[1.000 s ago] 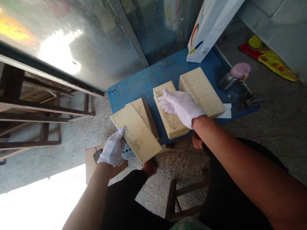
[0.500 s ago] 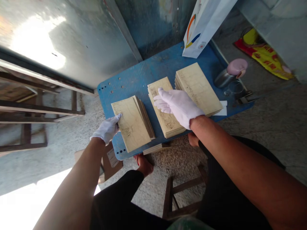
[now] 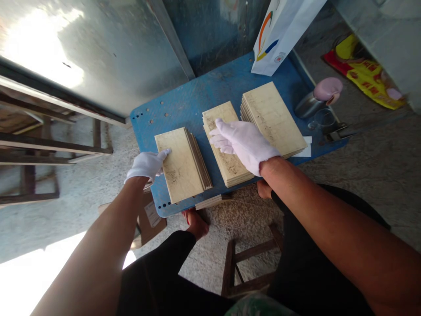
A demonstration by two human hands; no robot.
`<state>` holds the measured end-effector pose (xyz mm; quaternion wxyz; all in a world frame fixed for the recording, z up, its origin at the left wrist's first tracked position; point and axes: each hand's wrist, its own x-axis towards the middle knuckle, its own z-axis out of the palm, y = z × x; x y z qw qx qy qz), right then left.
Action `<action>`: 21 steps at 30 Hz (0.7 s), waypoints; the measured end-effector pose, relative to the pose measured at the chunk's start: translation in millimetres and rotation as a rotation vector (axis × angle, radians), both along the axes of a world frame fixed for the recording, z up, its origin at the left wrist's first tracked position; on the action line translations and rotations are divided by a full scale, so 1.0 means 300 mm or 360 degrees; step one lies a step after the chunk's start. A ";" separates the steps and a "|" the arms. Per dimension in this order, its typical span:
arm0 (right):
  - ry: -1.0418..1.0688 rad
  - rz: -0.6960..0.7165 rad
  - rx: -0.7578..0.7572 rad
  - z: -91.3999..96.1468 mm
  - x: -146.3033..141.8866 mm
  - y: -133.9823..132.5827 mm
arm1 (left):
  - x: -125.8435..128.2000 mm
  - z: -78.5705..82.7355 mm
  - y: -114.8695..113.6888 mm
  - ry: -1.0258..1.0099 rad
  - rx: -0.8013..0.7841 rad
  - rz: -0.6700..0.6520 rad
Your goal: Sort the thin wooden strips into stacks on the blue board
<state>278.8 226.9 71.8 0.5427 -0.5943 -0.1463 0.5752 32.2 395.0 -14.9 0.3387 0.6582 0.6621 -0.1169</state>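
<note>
My left hand (image 3: 144,166), in a white glove, grips the left edge of a thin cream rectangular panel (image 3: 179,164) with dark specks. The thumb lies on its face and the other fingers are partly hidden at the edge. This panel covers most of the left stack (image 3: 201,162), whose edges show on the right. My right hand (image 3: 245,142), also gloved in white, is held over the middle stack of similar panels (image 3: 230,169), fingers stretched out and nothing in them. Whether it touches that stack I cannot tell.
A third, taller panel stack (image 3: 272,118) stands right on the blue table (image 3: 184,101). Beyond are a white paper bag (image 3: 272,48), a steel flask with pink lid (image 3: 309,103) and a clear glass (image 3: 324,118). A wooden stool (image 3: 230,267) and cardboard box (image 3: 151,224) stand below.
My left hand has moved the top panel slightly up and away from me, and it now lies more in line with the left stack. My right hand has hardly moved.
</note>
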 end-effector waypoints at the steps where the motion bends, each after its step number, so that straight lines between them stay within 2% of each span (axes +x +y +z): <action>1: 0.0001 -0.0004 -0.0005 0.003 0.000 0.000 | 0.011 0.012 0.007 0.0218 -0.0008 -0.0191; 3: 0.0003 -0.0016 -0.0017 0.009 0.000 0.001 | 0.036 0.042 0.015 0.0656 0.0023 -0.0569; 4: 0.0002 -0.0019 -0.0025 0.011 0.000 0.002 | 0.048 0.059 0.016 0.0780 0.0093 -0.0690; 5: 0.0001 -0.0021 -0.0031 0.013 0.000 0.002 | 0.057 0.077 0.016 0.0808 0.0179 -0.0725; 8: 0.0000 -0.0019 -0.0037 0.015 0.000 0.003 | 0.065 0.120 0.001 0.0691 0.0404 -0.0510; 11: -0.0005 -0.0014 -0.0027 0.016 0.000 0.002 | 0.054 0.130 -0.051 0.0561 0.0469 -0.0345; 14: -0.0035 0.0005 -0.0023 0.018 -0.001 0.002 | 0.054 0.100 -0.154 0.0516 0.0430 -0.0242; 18: -0.0117 0.0040 -0.0012 0.007 -0.002 0.007 | 0.097 0.040 -0.313 0.0333 0.0283 0.0127; 21: -0.0176 0.0064 0.0000 -0.008 0.002 0.014 | 0.150 0.014 -0.377 0.0269 0.0303 0.0233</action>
